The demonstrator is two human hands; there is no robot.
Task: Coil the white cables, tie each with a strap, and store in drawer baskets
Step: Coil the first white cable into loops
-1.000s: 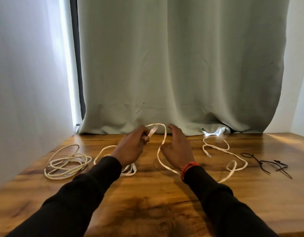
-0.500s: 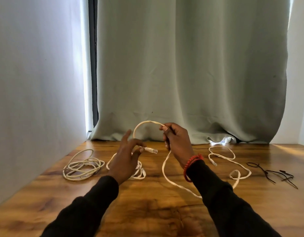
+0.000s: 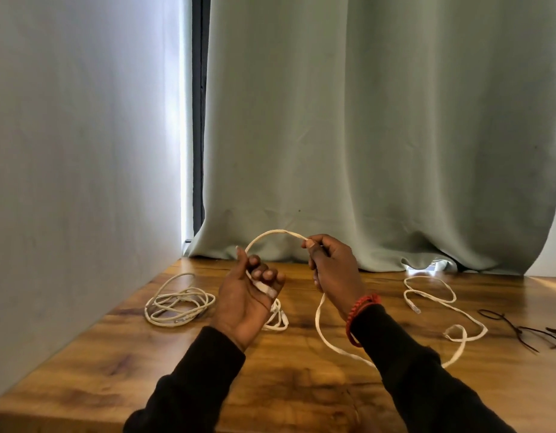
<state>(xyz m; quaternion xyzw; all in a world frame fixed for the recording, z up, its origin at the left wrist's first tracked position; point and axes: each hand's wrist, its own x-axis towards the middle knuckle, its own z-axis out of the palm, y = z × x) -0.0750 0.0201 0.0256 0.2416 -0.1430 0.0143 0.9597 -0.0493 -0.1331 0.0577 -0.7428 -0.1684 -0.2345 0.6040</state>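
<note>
One flat white cable (image 3: 320, 317) is shown at the start of coiling. Its plug end (image 3: 265, 289) is pinched in the left hand (image 3: 245, 298), whose fingers are curled shut on it. The right hand (image 3: 332, 270) is closed on the same cable a little further along, so that a single arch (image 3: 270, 234) is formed between the hands, above the table (image 3: 301, 385). From the right hand the slack is seen to drop to the table, to pass out of sight under the right sleeve, and to run off to the right in loose bends to a second plug (image 3: 414, 307) lying near the curtain (image 3: 364, 135).

Three white cables are counted: the one in hand; a round cable (image 3: 179, 303) lying in a loose coil at the left, untied; and a third (image 3: 278, 317), partly hidden behind the left hand, whose state cannot be told. A small bunch of dark straps (image 3: 526, 329) lies at the far right; their number cannot be made out. No drawer or basket is in view.

The cable is judged light and limp, with some spring across its flat face, so that twisting is likely if the loops are not laid flat. A hold just behind the plug, with each new loop gathered into the same hand, is judged best.
</note>
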